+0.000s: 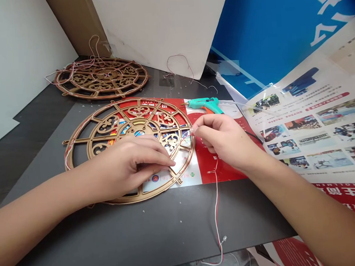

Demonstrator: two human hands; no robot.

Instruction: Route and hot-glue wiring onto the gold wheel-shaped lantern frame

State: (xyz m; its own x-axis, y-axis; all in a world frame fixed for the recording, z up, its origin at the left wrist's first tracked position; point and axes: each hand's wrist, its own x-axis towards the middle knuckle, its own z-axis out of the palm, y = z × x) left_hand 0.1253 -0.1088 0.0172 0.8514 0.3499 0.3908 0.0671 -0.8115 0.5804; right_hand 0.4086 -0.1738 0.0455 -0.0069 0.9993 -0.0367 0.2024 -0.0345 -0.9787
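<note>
A round bronze-coloured openwork frame (90, 139) lies on the table over a red and white printed sheet. Red and white wire runs around its rim. My left hand (140, 161) rests on the frame's lower right part, its fingers bent and pressed together near the wire; what they grip is hidden. At the frame's right edge, my right hand (220, 140) pinches the thin red and white wire (216, 203), which hangs down past the table's front edge with a small clear bulb on it. Behind my right hand lies a teal glue gun (204, 104).
A second bronze frame (127, 92) with loose wires lies at the back left. Loose wire (188, 64) sits near a white panel (161, 25). Printed posters (309, 121) stand or lean on the right. The grey table's front edge (179, 263) is close.
</note>
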